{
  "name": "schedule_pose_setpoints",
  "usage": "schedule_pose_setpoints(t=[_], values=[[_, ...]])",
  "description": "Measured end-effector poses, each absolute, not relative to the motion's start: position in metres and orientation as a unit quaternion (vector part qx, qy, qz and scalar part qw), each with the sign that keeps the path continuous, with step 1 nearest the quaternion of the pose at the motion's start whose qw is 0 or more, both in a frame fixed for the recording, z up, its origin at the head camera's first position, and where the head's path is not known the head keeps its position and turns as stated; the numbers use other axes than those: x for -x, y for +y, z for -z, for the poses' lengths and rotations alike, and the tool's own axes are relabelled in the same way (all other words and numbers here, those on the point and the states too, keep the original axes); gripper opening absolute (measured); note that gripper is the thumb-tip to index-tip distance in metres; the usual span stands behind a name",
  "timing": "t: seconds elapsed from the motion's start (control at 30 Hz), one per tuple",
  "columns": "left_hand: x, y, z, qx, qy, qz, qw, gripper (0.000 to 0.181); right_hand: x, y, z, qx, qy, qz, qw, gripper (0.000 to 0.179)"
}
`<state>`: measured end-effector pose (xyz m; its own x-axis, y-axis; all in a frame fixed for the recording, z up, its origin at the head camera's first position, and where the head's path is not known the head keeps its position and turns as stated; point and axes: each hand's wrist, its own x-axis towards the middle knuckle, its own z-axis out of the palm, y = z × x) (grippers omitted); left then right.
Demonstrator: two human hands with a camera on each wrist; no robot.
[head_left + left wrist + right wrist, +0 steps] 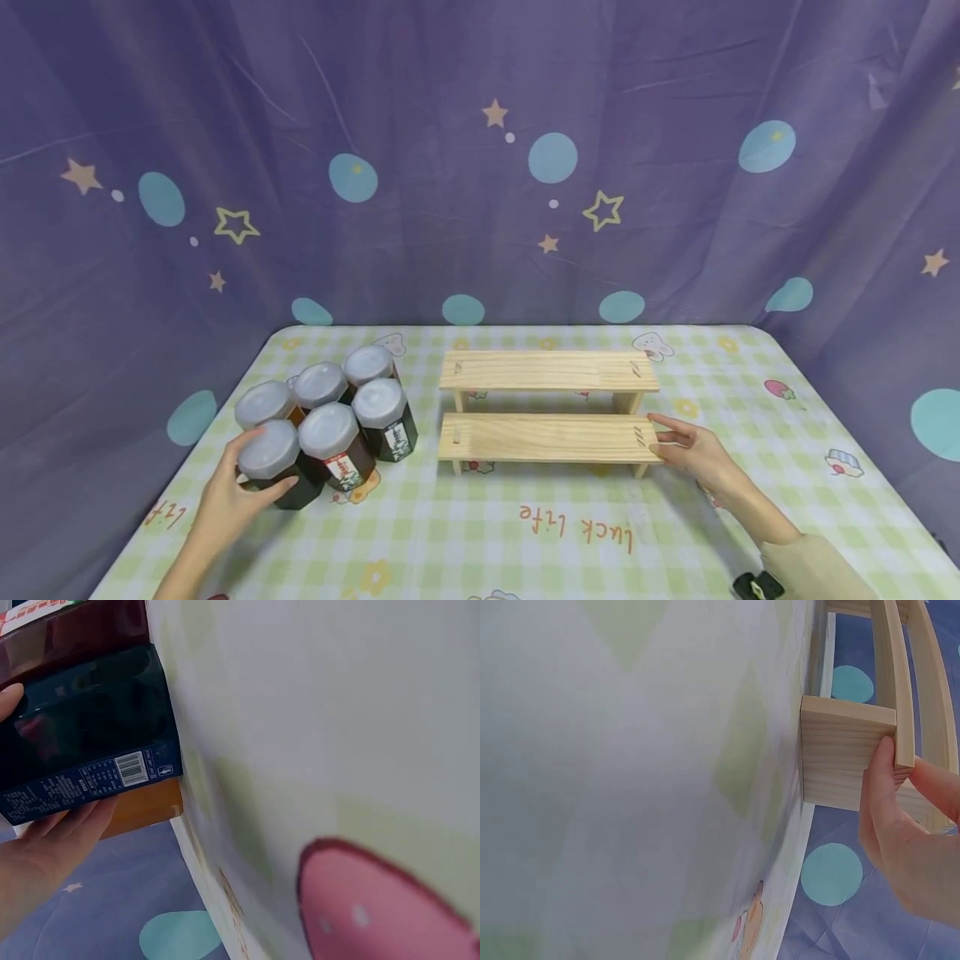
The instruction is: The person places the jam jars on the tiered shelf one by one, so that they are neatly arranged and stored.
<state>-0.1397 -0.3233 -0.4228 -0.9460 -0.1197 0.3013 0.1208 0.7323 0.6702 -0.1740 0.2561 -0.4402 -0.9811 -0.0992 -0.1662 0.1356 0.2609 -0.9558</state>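
Observation:
My left hand [228, 492] grips a dark jar [296, 483] with a frosted lid, the front-left one of a cluster, thumb and fingers on opposite sides. In the left wrist view this jar [90, 712] shows a blue label with a barcode, and the left hand [45, 855] is partly out of frame. A two-tier pale wooden shelf [551, 437] stands mid-table. At the right end of its lower board, my right hand [697, 454] pinches the edge. Close up, fingers of the right hand [907, 832] lie against the shelf's side panel [840, 750].
Beside the held jar stand several more lidded jars, among them a dark red one [348, 467] and a dark one [397, 433] with a white label. A green checked cloth [465, 533] covers the table. Purple curtains [450, 250] hang behind and at both sides.

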Motion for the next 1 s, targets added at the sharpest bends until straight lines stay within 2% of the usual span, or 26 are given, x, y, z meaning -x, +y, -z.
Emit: schedule_pose_setpoints(t=[0.23,0.4,0.63,0.73,0.87,1.0], values=[[0.146,-0.331,0.44,-0.008,-0.91,0.348,0.225,0.086,0.174,0.258,0.442,-0.018,0.789,0.606,0.099,0.061],[0.146,-0.333,0.444,-0.033,-0.908,0.34,0.243,0.087,0.175,0.258,0.443,-0.014,0.786,0.61,0.1,0.062],[0.138,-0.324,0.426,-0.078,-0.914,0.327,0.227,0.085,0.175,0.259,0.442,-0.014,0.785,0.611,0.099,0.061],[0.133,-0.321,0.415,-0.069,-0.917,0.328,0.218,0.084,0.175,0.259,0.442,-0.015,0.783,0.614,0.101,0.061],[0.134,-0.329,0.412,-0.051,-0.918,0.316,0.233,0.084,0.175,0.26,0.443,-0.019,0.779,0.618,0.103,0.061],[0.131,-0.325,0.394,-0.059,-0.917,0.319,0.231,0.086,0.177,0.259,0.444,-0.02,0.777,0.621,0.104,0.061]])
